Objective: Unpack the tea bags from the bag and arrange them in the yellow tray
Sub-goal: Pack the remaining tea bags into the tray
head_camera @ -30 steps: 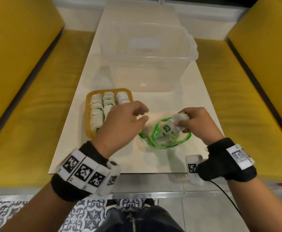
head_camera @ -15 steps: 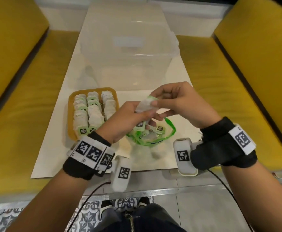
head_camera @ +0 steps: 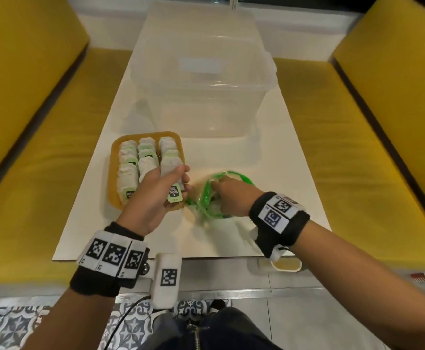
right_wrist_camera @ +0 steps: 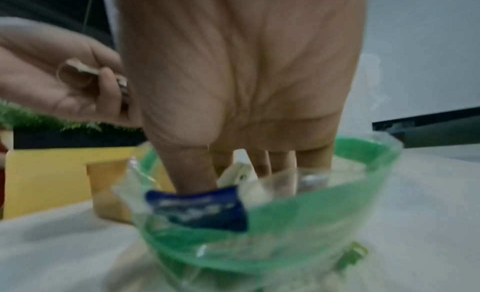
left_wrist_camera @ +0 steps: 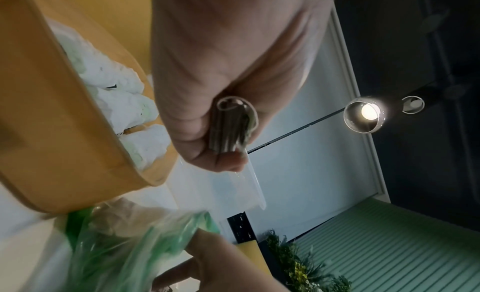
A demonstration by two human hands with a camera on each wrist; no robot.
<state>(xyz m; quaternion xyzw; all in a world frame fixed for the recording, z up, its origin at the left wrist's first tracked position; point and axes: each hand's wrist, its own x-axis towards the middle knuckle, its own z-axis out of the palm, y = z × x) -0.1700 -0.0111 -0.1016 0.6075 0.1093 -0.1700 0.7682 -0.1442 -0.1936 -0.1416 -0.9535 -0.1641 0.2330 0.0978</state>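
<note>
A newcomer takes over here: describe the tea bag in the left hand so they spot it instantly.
Start at the yellow tray on the white table, in front of the clear plastic bin. Over the tray's near right corner, the left hand grips the tea bag. Unlike the rowed tea bags, it is held, green tag toward the camera.

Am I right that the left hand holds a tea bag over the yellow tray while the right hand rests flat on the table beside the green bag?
Not quite. The left hand does hold a tea bag over the yellow tray, but the right hand is not flat on the table: its fingers reach down inside the green bag, as the head and right wrist views show.
</note>
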